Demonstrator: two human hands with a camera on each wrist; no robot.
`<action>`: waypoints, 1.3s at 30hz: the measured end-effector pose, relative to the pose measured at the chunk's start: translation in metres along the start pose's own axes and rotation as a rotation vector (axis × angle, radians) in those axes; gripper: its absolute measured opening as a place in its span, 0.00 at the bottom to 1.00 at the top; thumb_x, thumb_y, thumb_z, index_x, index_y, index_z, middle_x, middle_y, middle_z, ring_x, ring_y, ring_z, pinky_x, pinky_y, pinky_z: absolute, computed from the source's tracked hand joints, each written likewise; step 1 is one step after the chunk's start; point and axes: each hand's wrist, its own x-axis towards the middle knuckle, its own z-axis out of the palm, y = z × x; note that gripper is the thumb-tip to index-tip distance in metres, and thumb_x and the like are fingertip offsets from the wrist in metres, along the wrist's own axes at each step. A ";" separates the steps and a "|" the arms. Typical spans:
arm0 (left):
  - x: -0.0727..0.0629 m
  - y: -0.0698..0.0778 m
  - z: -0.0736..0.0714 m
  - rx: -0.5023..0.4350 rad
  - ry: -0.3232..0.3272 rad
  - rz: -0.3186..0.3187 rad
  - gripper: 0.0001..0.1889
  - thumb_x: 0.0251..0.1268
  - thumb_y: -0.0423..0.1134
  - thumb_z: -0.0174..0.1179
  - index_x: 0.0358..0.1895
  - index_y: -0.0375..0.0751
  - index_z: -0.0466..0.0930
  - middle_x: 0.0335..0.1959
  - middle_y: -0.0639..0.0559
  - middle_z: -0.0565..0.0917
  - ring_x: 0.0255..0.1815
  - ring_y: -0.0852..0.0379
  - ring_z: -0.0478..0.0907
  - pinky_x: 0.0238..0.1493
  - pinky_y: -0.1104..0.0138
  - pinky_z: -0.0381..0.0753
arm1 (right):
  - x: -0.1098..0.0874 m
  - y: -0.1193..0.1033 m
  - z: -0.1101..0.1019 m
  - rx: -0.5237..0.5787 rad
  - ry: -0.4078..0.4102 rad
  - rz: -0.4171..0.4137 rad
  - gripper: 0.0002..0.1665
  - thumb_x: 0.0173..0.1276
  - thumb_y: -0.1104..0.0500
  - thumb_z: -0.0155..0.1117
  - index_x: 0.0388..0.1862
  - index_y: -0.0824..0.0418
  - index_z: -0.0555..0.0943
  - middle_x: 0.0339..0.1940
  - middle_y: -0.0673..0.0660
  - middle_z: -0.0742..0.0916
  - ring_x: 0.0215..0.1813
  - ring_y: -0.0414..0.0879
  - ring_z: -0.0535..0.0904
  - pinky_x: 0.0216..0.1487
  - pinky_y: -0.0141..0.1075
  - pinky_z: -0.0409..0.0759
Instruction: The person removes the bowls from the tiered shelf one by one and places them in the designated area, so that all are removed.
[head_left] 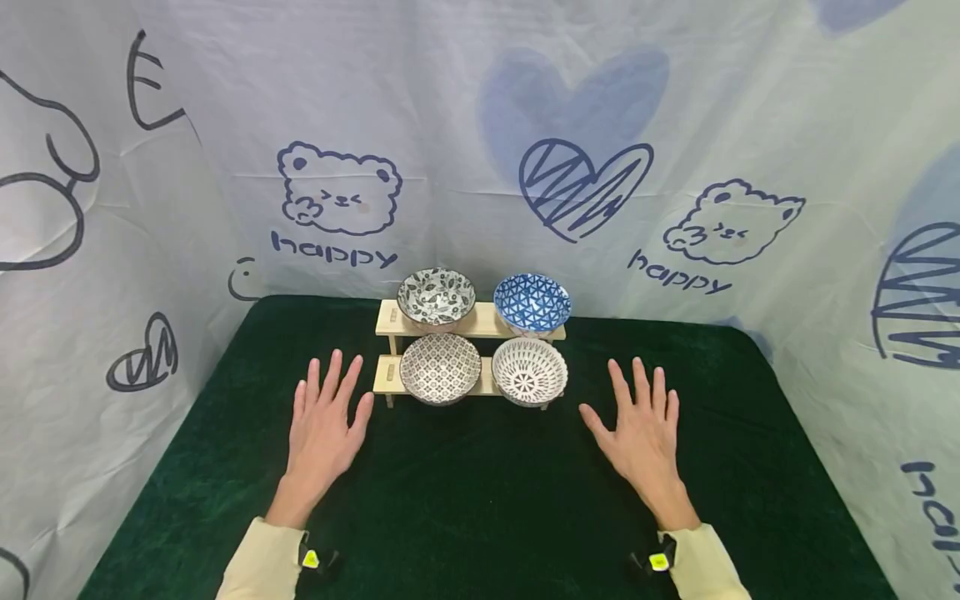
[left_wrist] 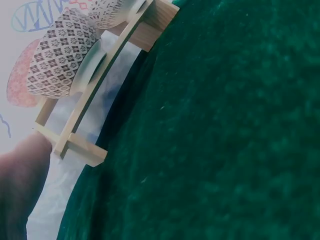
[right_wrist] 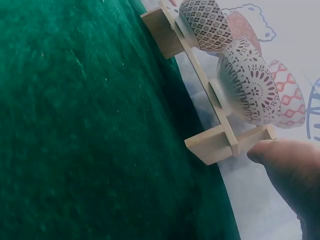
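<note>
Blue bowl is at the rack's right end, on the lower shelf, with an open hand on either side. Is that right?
Not quite: the head view shows the blue bowl at the right end of the upper shelf. The left hand and right hand are open on either side of the rack.

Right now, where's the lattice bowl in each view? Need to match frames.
Head: lattice bowl just below and left of picture centre, front tier, left spot.
Left wrist: bowl upper left, seen from its outside.
Right wrist: bowl at the top edge, right of centre.
Shared landmark: the wooden stand under it.
</note>
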 end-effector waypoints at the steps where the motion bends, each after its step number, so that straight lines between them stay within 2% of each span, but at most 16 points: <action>1: 0.001 0.001 0.001 -0.015 -0.006 -0.003 0.36 0.83 0.59 0.43 0.86 0.50 0.51 0.87 0.45 0.45 0.87 0.40 0.32 0.83 0.38 0.42 | 0.000 -0.001 0.001 0.009 -0.002 0.000 0.54 0.71 0.31 0.61 0.87 0.49 0.54 0.89 0.61 0.49 0.87 0.66 0.34 0.82 0.67 0.34; 4: 0.005 0.004 0.005 -0.057 -0.014 -0.010 0.37 0.84 0.59 0.43 0.86 0.46 0.47 0.87 0.43 0.46 0.87 0.40 0.34 0.83 0.39 0.43 | 0.002 -0.005 0.001 0.054 -0.011 -0.004 0.56 0.70 0.32 0.63 0.88 0.49 0.51 0.89 0.61 0.49 0.87 0.66 0.36 0.82 0.67 0.37; 7: 0.009 0.007 0.009 -0.104 -0.010 -0.005 0.39 0.84 0.58 0.44 0.86 0.41 0.45 0.87 0.41 0.46 0.87 0.39 0.38 0.83 0.40 0.46 | 0.006 -0.011 0.001 0.153 -0.027 -0.014 0.59 0.69 0.35 0.67 0.88 0.49 0.48 0.89 0.60 0.50 0.87 0.65 0.40 0.81 0.69 0.43; 11: 0.016 0.010 0.014 -0.160 -0.029 0.020 0.40 0.84 0.57 0.45 0.86 0.38 0.44 0.87 0.40 0.46 0.86 0.38 0.43 0.82 0.39 0.50 | 0.011 -0.022 0.000 0.362 -0.078 -0.025 0.63 0.68 0.42 0.73 0.88 0.48 0.44 0.88 0.59 0.53 0.86 0.64 0.48 0.79 0.70 0.52; 15: 0.022 0.012 0.018 -0.218 -0.088 0.032 0.41 0.84 0.58 0.45 0.86 0.39 0.43 0.87 0.40 0.46 0.87 0.38 0.43 0.81 0.39 0.51 | 0.016 -0.034 0.001 0.591 -0.125 -0.047 0.65 0.65 0.47 0.79 0.88 0.51 0.46 0.86 0.62 0.59 0.84 0.63 0.56 0.78 0.65 0.60; 19: 0.028 0.012 0.022 -0.268 -0.126 0.042 0.42 0.84 0.60 0.46 0.85 0.37 0.44 0.87 0.40 0.47 0.87 0.39 0.44 0.82 0.40 0.51 | 0.020 -0.044 0.002 0.726 -0.153 -0.092 0.64 0.63 0.50 0.81 0.87 0.56 0.49 0.84 0.64 0.63 0.83 0.61 0.61 0.79 0.60 0.62; 23: 0.032 0.010 0.024 -0.328 -0.147 0.043 0.42 0.83 0.61 0.46 0.85 0.39 0.47 0.86 0.42 0.50 0.86 0.41 0.46 0.81 0.40 0.53 | 0.023 -0.050 0.005 0.798 -0.197 -0.118 0.63 0.64 0.52 0.80 0.86 0.60 0.49 0.85 0.64 0.62 0.82 0.62 0.61 0.79 0.59 0.62; 27: 0.032 0.008 0.027 -0.421 -0.181 0.015 0.41 0.83 0.61 0.47 0.86 0.41 0.47 0.86 0.42 0.51 0.86 0.41 0.48 0.80 0.39 0.55 | 0.026 -0.053 0.009 0.854 -0.244 -0.098 0.64 0.64 0.53 0.80 0.86 0.63 0.48 0.85 0.65 0.60 0.83 0.64 0.59 0.79 0.60 0.60; 35: 0.032 0.001 0.039 -0.586 -0.076 0.018 0.37 0.83 0.51 0.53 0.84 0.38 0.52 0.84 0.41 0.59 0.82 0.40 0.59 0.78 0.40 0.60 | 0.036 -0.062 0.011 0.999 -0.330 0.003 0.68 0.62 0.55 0.81 0.87 0.58 0.44 0.87 0.62 0.55 0.85 0.61 0.53 0.82 0.58 0.54; 39: 0.030 -0.001 0.043 -0.636 -0.070 0.017 0.34 0.85 0.49 0.50 0.84 0.40 0.53 0.84 0.45 0.59 0.82 0.42 0.59 0.79 0.41 0.59 | 0.035 -0.062 0.016 1.026 -0.325 0.036 0.68 0.62 0.56 0.81 0.87 0.56 0.43 0.86 0.61 0.56 0.85 0.60 0.54 0.82 0.57 0.55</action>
